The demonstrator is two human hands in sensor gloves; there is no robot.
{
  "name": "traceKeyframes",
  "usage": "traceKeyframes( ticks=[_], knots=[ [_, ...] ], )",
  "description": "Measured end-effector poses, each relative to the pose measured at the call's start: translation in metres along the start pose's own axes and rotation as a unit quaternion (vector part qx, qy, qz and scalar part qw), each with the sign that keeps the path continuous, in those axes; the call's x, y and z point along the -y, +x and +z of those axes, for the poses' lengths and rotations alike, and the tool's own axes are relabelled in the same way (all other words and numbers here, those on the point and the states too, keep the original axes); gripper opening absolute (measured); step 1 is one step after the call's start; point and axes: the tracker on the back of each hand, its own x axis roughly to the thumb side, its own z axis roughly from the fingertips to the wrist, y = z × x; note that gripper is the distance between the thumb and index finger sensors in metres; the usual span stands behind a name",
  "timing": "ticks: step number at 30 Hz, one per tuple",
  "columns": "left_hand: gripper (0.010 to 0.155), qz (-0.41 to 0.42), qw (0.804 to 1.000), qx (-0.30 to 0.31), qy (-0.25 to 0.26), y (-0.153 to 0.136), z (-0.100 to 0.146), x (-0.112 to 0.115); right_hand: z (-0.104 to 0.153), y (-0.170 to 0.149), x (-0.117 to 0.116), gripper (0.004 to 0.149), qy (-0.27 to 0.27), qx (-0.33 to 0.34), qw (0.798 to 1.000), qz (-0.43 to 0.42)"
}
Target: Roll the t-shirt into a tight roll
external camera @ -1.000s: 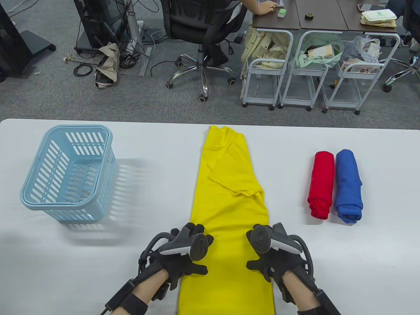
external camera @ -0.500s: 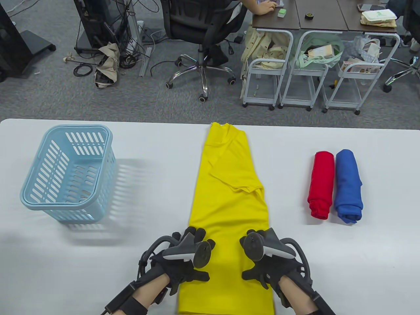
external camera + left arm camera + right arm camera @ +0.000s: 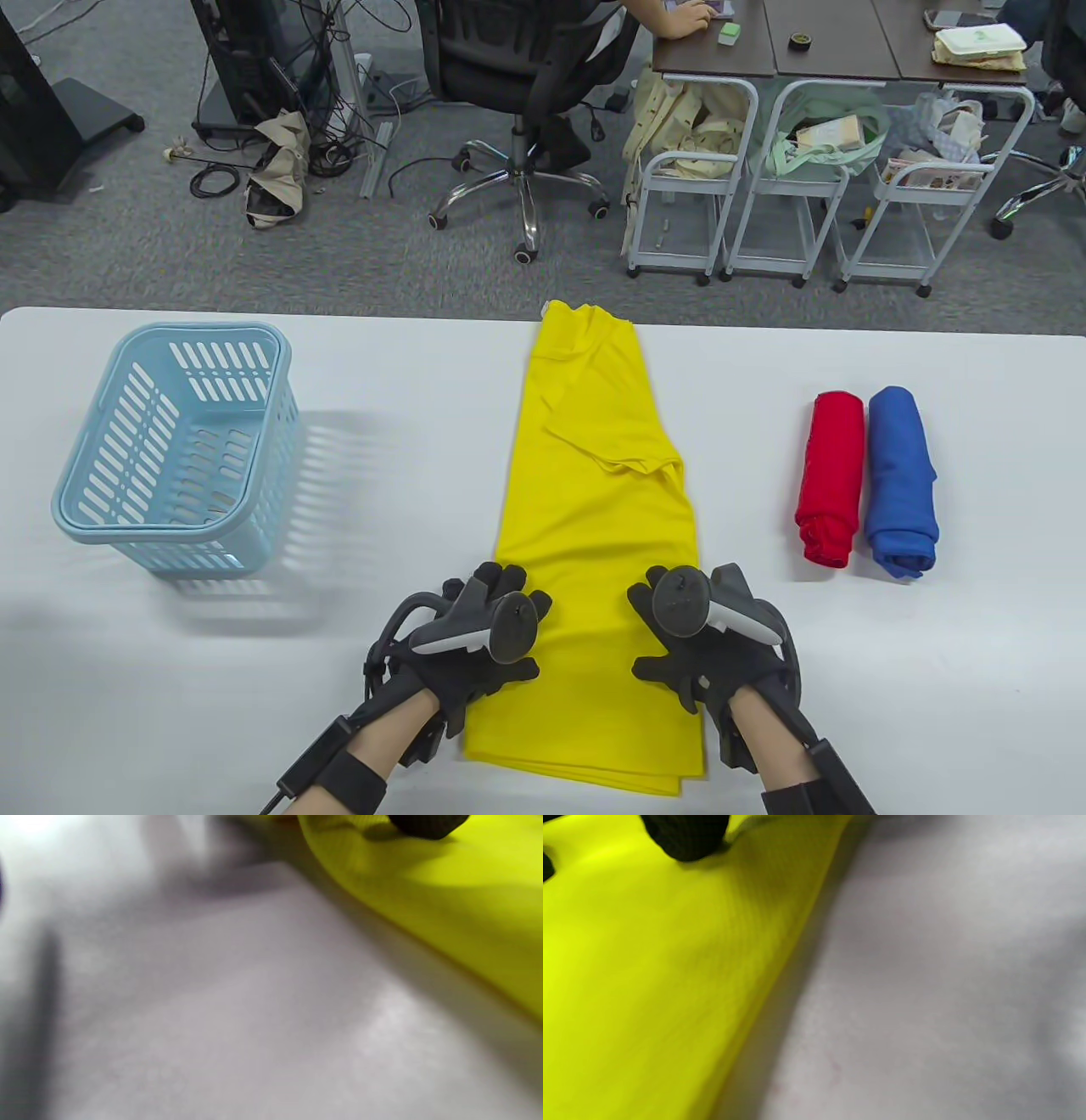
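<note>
The yellow t-shirt is lying folded into a long strip on the white bench, to the right of the blue basket and to the left of the red roll and blue roll. The left hand and right hand are pressing down on its near part, one at each long edge; the fingers are lying fairly straight on the cloth, gripping nothing. The fabric is looking light, soft and limp, likely to slide on the smooth bench. I judge the near hem the best place to pinch, at both corners, keeping tension while rolling away.
</note>
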Motion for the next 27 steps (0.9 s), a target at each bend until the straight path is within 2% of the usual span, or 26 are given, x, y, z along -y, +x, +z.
traceKeyframes(
  ticks=[4, 6, 8, 10, 12, 14, 16, 19, 20, 22, 27],
  knots=[
    [0.082, 0.019, 0.999, 0.042, 0.011, 0.013, 0.015, -0.004, -0.001, -0.005, 0.002, 0.082, -0.006, -0.005, 1.0, -0.016],
    [0.085, -0.003, 0.999, 0.043, -0.017, 0.019, 0.012, -0.001, -0.001, -0.006, 0.002, 0.079, -0.013, -0.009, 1.0, -0.018],
    [0.088, -0.048, 0.996, 0.021, -0.067, 0.019, 0.003, 0.01, -0.001, -0.004, 0.002, 0.074, -0.019, -0.026, 0.999, -0.006],
    [0.091, -0.028, 0.997, 0.025, -0.074, 0.016, -0.003, 0.012, 0.005, 0.0, 0.005, 0.069, -0.043, -0.08, 0.995, 0.032],
    [0.091, -0.016, 0.997, 0.027, -0.076, 0.015, -0.004, 0.013, 0.012, 0.005, 0.008, 0.067, -0.053, -0.084, 0.993, 0.062],
    [0.091, -0.023, 0.997, 0.029, -0.074, 0.014, -0.005, 0.013, 0.02, 0.012, 0.007, 0.073, -0.055, -0.05, 0.996, 0.056],
    [0.091, -0.016, 0.997, 0.029, -0.076, 0.013, -0.005, 0.013, 0.02, 0.018, 0.0, 0.085, -0.029, -0.009, 0.999, 0.045],
    [0.09, -0.013, 0.997, 0.026, -0.074, 0.01, -0.006, 0.013, 0.013, 0.019, -0.01, 0.097, 0.017, -0.016, 0.995, 0.1],
    [0.09, -0.011, 0.997, 0.024, -0.073, 0.008, -0.006, 0.012, 0.012, 0.016, -0.008, 0.098, 0.017, -0.014, 0.994, 0.104],
    [0.089, -0.005, 0.997, 0.02, -0.07, 0.004, -0.007, 0.012, 0.01, 0.01, -0.007, 0.097, 0.016, -0.003, 0.998, 0.055],
    [0.086, -0.004, 0.999, 0.001, -0.054, -0.006, -0.004, 0.009, 0.01, -0.001, -0.003, 0.096, 0.005, -0.004, 0.999, 0.032]
  ],
)
